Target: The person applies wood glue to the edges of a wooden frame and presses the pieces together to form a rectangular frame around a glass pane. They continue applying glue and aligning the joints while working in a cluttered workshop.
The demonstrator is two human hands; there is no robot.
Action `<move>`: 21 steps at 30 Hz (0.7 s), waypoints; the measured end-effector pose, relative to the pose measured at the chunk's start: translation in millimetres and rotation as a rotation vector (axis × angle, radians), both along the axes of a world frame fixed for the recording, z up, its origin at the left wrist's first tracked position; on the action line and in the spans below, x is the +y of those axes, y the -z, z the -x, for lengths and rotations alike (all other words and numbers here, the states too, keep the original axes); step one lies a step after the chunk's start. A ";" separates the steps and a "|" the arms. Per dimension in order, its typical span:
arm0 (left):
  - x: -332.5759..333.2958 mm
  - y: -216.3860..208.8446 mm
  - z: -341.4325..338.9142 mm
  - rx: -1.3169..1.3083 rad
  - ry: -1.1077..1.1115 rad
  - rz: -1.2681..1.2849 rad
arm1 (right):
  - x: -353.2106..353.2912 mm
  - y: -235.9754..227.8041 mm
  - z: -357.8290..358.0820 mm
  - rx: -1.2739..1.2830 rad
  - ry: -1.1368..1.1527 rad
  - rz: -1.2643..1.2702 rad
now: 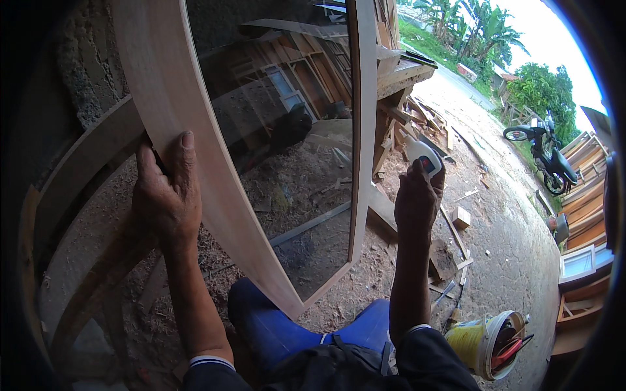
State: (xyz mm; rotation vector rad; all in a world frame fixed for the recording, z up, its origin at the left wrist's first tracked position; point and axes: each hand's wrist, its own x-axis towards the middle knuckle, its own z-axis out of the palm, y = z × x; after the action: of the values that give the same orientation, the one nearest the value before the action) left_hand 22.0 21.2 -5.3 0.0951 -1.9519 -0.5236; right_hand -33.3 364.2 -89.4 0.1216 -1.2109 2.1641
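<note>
A tall wooden-framed glass panel [244, 215] stands in front of me, its lower end between my knees. My left hand [171, 186] grips its left side rail, thumb on the front face and fingers behind the edge, partly hidden. To the right of the panel, and apart from it, my right hand [419, 195] is closed around a small white plastic bottle [413, 148] with a dark label. The bottle is tilted, and my fingers cover part of it. The glass reflects stacked timber and a dark shape.
Timber offcuts [433, 117] and sawdust litter the ground. At lower right a yellow-and-white bucket [473, 342] holds tools; chisel-like tools [453, 313] lie beside it. A wooden block [461, 217] sits farther ahead. Far right are a motorcycle [544, 153] and wooden frames [590, 176].
</note>
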 end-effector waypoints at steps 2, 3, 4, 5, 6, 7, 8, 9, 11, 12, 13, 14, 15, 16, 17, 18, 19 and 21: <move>0.8 0.9 -2.2 -0.045 0.001 -0.039 | -3.4 -12.0 15.9 0.025 0.048 -0.076; 0.9 1.1 -2.9 -0.052 -0.002 -0.042 | -5.1 -16.5 23.7 0.036 0.144 -0.204; 1.2 1.1 -3.3 -0.058 -0.004 -0.043 | -6.1 -19.1 27.7 0.043 0.311 -0.445; 1.2 1.2 -3.4 -0.063 -0.005 -0.042 | -6.9 -21.4 32.1 0.058 0.390 -0.533; 1.0 0.8 -3.1 -0.042 0.004 -0.030 | -7.9 -22.8 34.6 0.068 0.536 -0.733; 0.7 0.0 -2.6 -0.020 0.012 -0.013 | -10.1 -23.8 37.1 0.076 0.681 -0.928; 0.4 -0.6 -2.3 0.001 0.023 0.003 | -13.5 -23.8 39.3 0.079 0.824 -1.123; 0.2 -1.3 -2.1 0.014 0.018 0.018 | -17.0 -24.0 41.2 0.083 0.407 -0.775; 0.3 -2.4 -3.4 -0.007 0.049 -0.003 | -22.6 -26.3 44.5 0.114 -0.156 -0.012; 0.5 -2.9 -4.5 -0.018 0.062 -0.013 | -26.1 -25.0 41.9 0.108 -0.253 0.137; 0.7 -3.9 -5.2 -0.018 0.107 -0.042 | -29.6 -24.1 39.0 0.102 -0.341 0.300; 0.4 -5.1 -7.0 -0.052 0.127 -0.077 | -33.4 -23.4 35.8 0.092 -0.416 0.467; 0.0 -6.7 -9.0 -0.088 0.145 -0.110 | -35.6 -23.2 31.5 0.093 -0.451 0.546; -1.4 -9.2 -11.0 -0.124 0.158 -0.142 | -39.6 -21.7 27.1 0.137 -0.525 0.589; -4.1 -13.4 -11.0 -0.107 0.272 -0.210 | -43.1 -19.5 20.7 0.097 -0.501 0.566; -7.8 -19.2 -9.1 -0.093 0.384 -0.277 | -47.0 -16.3 13.6 0.094 -0.548 0.604; -12.2 -25.4 -7.4 -0.092 0.497 -0.365 | -50.2 -12.4 5.6 0.117 -0.612 0.626; -20.8 -38.5 -2.1 -0.119 0.672 -0.553 | -57.4 -1.6 -15.1 0.043 -0.601 0.671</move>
State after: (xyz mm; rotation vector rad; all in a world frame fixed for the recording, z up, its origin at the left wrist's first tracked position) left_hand 24.1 0.4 33.2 -0.1946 -1.8770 -1.5218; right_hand -18.2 306.8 -87.8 0.2635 -0.3828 2.9528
